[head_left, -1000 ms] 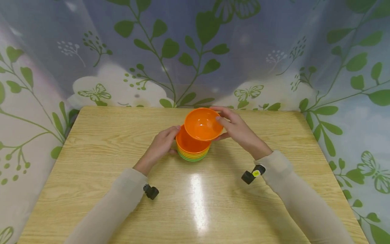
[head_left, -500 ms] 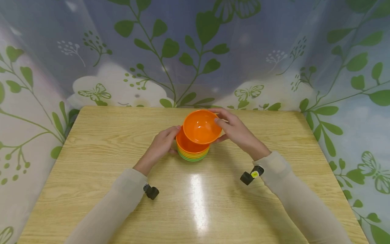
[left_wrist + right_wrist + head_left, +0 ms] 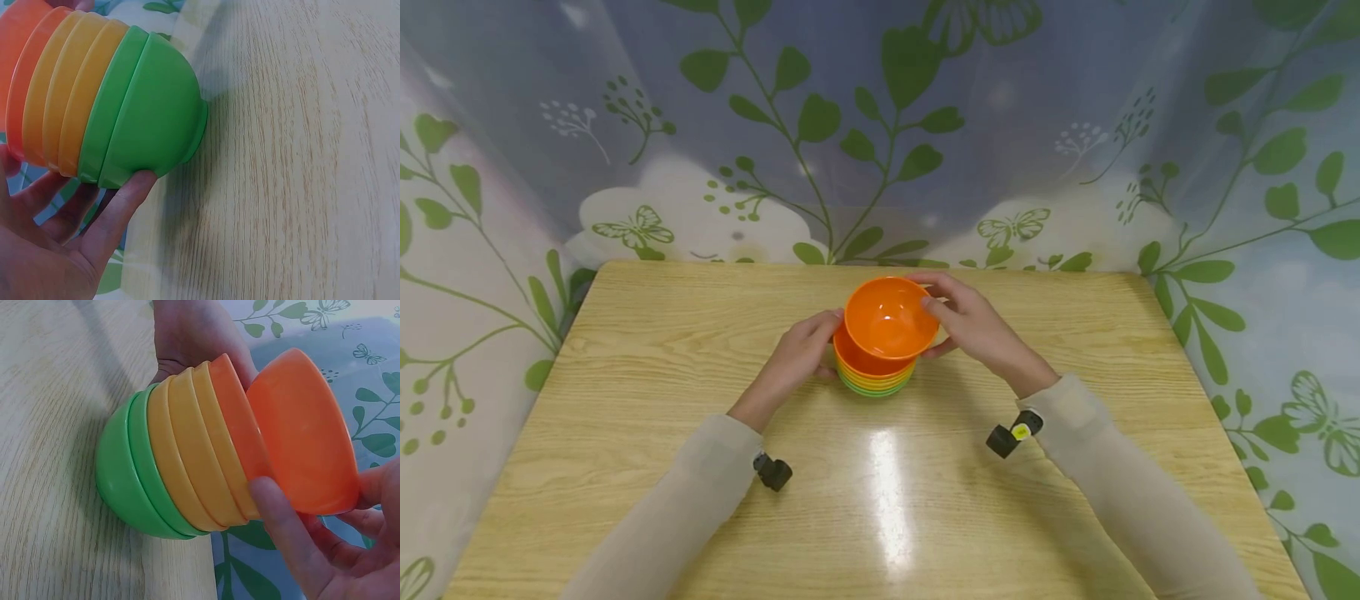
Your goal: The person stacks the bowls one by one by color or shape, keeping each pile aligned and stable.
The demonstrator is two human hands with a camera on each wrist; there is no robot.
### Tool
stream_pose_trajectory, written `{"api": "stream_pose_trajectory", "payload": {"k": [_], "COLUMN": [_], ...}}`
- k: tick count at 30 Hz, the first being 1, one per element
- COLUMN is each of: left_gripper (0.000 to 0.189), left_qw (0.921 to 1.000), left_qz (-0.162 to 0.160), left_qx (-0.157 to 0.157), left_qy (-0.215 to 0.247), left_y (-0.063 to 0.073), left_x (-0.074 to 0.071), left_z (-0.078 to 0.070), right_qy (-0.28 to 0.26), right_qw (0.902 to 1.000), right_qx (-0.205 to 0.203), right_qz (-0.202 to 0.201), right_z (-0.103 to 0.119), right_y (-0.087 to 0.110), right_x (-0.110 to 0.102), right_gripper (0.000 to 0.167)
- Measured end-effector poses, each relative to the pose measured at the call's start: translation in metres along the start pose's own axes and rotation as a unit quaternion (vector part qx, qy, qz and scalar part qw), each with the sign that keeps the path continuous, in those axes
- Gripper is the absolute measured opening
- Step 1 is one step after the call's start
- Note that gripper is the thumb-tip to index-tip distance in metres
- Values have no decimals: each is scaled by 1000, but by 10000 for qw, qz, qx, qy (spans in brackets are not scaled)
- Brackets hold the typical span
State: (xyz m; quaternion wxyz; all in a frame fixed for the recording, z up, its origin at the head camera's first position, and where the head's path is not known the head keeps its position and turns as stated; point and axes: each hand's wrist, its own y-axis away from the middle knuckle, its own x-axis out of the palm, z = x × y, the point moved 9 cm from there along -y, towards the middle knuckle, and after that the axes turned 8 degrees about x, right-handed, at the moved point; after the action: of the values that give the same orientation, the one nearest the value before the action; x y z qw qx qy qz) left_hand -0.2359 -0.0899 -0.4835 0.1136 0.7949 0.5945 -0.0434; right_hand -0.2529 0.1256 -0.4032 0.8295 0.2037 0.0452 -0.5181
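Note:
My right hand (image 3: 966, 325) pinches an orange bowl (image 3: 891, 333) at its right rim, thumb inside and fingers outside. That bowl tilts over a stack of nested bowls (image 3: 876, 382) and covers much of its mouth in the head view. From the top, the stack runs orange, yellow, then green; several bowls make it up. My left hand (image 3: 793, 358) grips the stack's left side, with fingers (image 3: 119, 215) spread along the yellow and green bowls (image 3: 153, 106). In the right wrist view, the held orange bowl (image 3: 306, 437) overlaps the stack's top orange bowl (image 3: 240, 419).
The stack stands on a wood-grain table (image 3: 700, 317), toward its far edge. A curtain (image 3: 1045, 150) printed with leaves and butterflies hangs behind the table and along both sides. Small black cameras (image 3: 773, 472) sit on both wrists.
My right hand has brought the orange bowl a little left and nearer to me, further over the stack. My left hand and the stack have stayed in place.

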Motion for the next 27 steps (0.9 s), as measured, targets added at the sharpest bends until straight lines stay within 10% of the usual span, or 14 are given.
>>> {"api": "stream_pose_trajectory", "payload": {"k": [27], "left_gripper": [55], "left_qw": [9997], "left_qz": [24], "left_qx": [130], "left_qy": [208], "left_y": [1], "left_x": [0], "left_z": [-1], "right_qy": [530], "right_qw": [9986], "right_qx": [45], "right_qz": [-42], "right_z": [-9], "right_y": [-3], "right_x": [11], "right_gripper": [45]}}
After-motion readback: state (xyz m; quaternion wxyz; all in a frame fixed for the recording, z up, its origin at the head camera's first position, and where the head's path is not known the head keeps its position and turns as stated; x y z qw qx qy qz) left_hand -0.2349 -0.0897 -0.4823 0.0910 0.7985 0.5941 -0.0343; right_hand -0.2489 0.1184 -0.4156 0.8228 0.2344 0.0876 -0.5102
